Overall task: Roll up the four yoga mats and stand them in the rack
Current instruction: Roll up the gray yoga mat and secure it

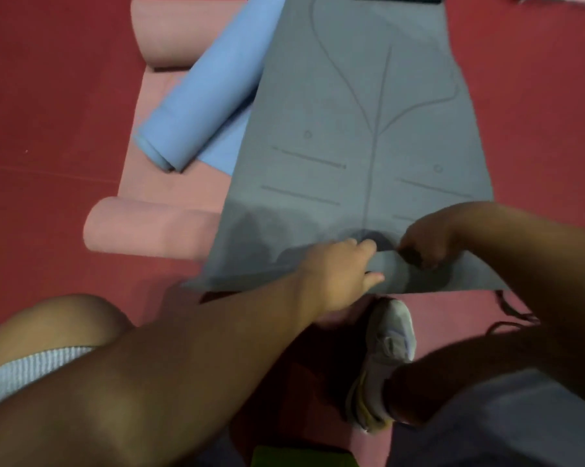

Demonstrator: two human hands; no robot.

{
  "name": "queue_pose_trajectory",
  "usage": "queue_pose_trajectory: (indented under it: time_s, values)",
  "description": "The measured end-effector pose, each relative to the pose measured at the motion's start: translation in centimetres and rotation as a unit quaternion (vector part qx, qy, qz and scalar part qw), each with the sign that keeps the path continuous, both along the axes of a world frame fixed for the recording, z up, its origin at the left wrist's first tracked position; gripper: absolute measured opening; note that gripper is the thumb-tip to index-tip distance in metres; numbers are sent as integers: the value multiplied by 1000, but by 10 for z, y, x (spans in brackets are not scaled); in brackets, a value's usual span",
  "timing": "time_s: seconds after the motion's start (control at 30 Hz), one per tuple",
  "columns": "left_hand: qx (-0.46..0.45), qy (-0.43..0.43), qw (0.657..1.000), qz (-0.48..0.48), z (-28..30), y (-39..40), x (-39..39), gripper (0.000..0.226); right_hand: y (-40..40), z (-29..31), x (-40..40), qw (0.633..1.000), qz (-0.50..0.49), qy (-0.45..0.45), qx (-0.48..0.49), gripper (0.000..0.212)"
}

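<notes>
A grey yoga mat (358,129) with printed guide lines lies flat on the red floor, running away from me. Its near edge is lifted and curled over. My left hand (341,267) grips that edge near the middle, thumb under it. My right hand (426,244) grips the same edge just to the right, fingers curled over the fold. A blue mat (196,106), partly rolled, lies at an angle under the grey mat's left side. A pink mat (170,193) lies beneath both, curled at its near end (149,227) and at its far end (180,32). No rack is in view.
Red floor (48,129) surrounds the mats. My shoe (385,358) stands just in front of the grey mat's near edge, my knee (48,325) at lower left. A dark cord (510,315) lies on the floor at right. Something green (301,458) shows at the bottom edge.
</notes>
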State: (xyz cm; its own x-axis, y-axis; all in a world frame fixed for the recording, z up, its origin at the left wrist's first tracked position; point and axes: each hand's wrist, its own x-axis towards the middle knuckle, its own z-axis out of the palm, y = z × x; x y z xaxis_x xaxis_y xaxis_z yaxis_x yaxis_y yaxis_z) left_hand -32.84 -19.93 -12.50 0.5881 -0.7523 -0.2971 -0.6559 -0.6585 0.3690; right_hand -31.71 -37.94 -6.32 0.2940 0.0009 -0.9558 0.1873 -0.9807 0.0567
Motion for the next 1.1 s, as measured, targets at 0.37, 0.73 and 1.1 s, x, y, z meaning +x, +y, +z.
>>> queue_pose_trajectory:
  time_s: [0.37, 0.73, 1.1]
  values:
    - [30, 17, 997, 74, 28, 52, 20, 10, 31, 13, -65, 920, -96, -379, 29, 32]
    - [-28, 76, 992, 99, 68, 35, 32, 24, 35, 29, -77, 867, -43, -495, 30, 30]
    - [101, -131, 986, -22, 68, -5, -9, 46, 28, 42, -89, 894, -186, -406, 39, 26]
